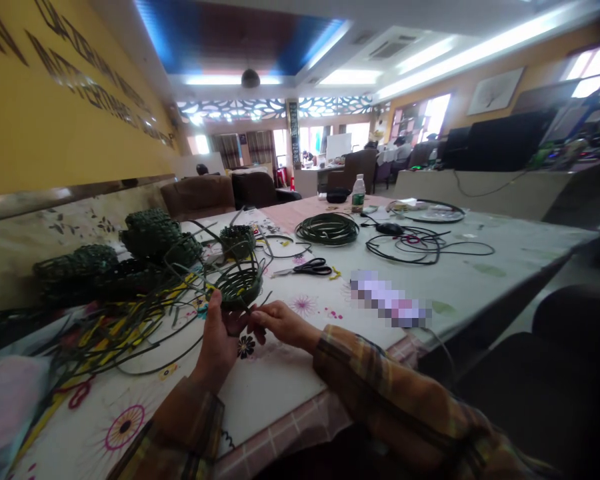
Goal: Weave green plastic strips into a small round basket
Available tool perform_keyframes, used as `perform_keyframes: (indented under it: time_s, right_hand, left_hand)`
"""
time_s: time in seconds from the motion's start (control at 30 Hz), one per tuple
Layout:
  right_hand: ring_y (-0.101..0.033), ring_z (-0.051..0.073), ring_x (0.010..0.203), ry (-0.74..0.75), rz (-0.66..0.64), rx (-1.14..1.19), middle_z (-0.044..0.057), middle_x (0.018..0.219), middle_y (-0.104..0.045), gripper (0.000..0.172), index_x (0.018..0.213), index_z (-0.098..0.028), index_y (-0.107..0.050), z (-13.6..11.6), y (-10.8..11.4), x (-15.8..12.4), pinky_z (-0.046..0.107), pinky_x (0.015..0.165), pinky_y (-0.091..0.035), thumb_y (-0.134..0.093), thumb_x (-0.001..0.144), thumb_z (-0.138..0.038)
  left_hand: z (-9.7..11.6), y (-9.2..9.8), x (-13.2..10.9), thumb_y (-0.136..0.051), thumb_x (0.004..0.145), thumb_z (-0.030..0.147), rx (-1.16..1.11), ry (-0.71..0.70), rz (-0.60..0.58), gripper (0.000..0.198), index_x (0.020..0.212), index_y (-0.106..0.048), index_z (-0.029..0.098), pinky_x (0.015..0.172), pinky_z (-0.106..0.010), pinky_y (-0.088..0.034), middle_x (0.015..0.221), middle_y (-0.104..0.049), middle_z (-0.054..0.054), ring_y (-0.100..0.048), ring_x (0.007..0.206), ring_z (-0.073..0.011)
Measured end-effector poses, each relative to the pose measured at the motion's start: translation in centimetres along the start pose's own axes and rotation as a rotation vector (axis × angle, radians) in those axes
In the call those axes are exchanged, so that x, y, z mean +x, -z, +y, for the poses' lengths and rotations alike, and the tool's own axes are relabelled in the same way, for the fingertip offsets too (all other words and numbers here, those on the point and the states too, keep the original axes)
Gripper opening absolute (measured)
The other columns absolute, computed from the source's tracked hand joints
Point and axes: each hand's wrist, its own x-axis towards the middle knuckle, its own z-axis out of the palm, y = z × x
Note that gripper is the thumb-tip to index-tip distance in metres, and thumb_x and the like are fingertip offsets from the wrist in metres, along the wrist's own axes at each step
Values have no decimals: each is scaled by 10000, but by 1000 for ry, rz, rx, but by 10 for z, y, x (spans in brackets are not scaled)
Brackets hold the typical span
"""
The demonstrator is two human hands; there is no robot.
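Observation:
A small round basket (pixel 237 283) of dark green strips is held up over the table, with loose strip ends sticking out around it. My left hand (pixel 220 337) grips its near lower side, thumb up along the wall and fingers beneath. Close beside it, my right hand (pixel 280 321) pinches a dark green strip (pixel 260 303) at the basket's near right edge. The fingertips of both hands almost meet there. Black-handled scissors (pixel 307 267) lie on the table just beyond the basket, beside a short yellow scrap (pixel 335 273).
Finished-looking green woven pieces (pixel 153 240) and a tangle of green and yellow strips (pixel 145 313) lie at left. Strip coils (pixel 327 229), a bottle (pixel 359 193), a black cable (pixel 390 229) and a blurred-out flat object (pixel 387 300) are on the flowered tablecloth (pixel 290 387). People sit far back.

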Motion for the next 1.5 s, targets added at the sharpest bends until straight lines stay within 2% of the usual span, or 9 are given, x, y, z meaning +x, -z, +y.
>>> perform_keyframes:
  time_s: [0.17,0.37,0.5,0.7,0.8,0.9,1.1,1.23,1.5]
  right_hand:
    - [-438,75,439,2,56,-77,-30,472,-503,563,635,-155,-577,1,3,0,208,484,-336,-484,905,-640]
    - [-535,93,480,-71,83,-238,8,512,-589,556,624,-133,-632,0,4,0,202,519,-393,-488,930,-574]
    - [-629,129,690,182,273,-482,45,742,-700,382,752,-140,-715,-5,3,-1,235,693,-479,-599,921,-462]
    - [-624,197,937,649,749,-886,98,910,-664,145,889,-163,-694,-22,6,-9,370,908,-528,-586,941,-245]
    - [-513,247,1288,699,709,-1153,130,1221,-639,197,1116,-178,-668,-24,7,-9,515,1172,-331,-570,946,-198]
    - [-403,260,1410,676,634,-1328,120,1312,-612,299,1249,-166,-609,-20,8,-6,543,1233,-198,-537,959,-162]
    - [-610,230,1048,582,639,-1435,70,865,-677,216,1096,-145,-668,-15,7,-5,466,1159,-342,-490,973,-138]
    - [-585,181,694,412,596,-1417,51,697,-633,199,927,-147,-669,-6,5,-6,318,774,-503,-478,979,-172]
    - [-618,97,547,186,599,-618,-3,681,-656,137,888,-181,-548,4,-12,-8,193,589,-446,-448,978,-208]
  left_hand:
    - [-6,-2,-4,-845,674,433,-34,25,-138,538,1077,-618,158,610,-318,-585,988,-752,-100,-722,823,-245]
    - [-6,-4,-10,-834,683,377,75,-7,-157,544,1117,-589,157,591,-340,-582,900,-749,-77,-709,692,-221]
    - [5,2,-1,-863,649,321,116,-167,-64,701,1251,-512,245,751,-339,-590,996,-734,-34,-720,875,-220]
    - [18,21,3,-893,605,259,335,-310,38,878,1342,-420,321,810,-351,-595,1173,-658,-16,-672,912,-167]
    - [20,24,-1,-893,612,259,389,-341,11,871,1345,-425,300,852,-360,-581,1214,-644,-33,-669,948,-179]
    - [22,25,-4,-892,607,249,394,-339,8,859,1334,-436,294,871,-376,-575,1243,-637,-41,-673,975,-196]
    - [18,24,-8,-884,620,256,353,-313,28,819,1314,-451,298,886,-364,-563,1200,-650,-24,-665,961,-182]
    - [14,25,-9,-877,630,229,365,-361,15,819,1325,-452,307,907,-340,-542,1193,-659,-15,-667,954,-169]
    - [7,14,-15,-879,613,277,195,-189,55,792,1304,-491,287,894,-373,-559,1069,-708,-7,-703,896,-187]
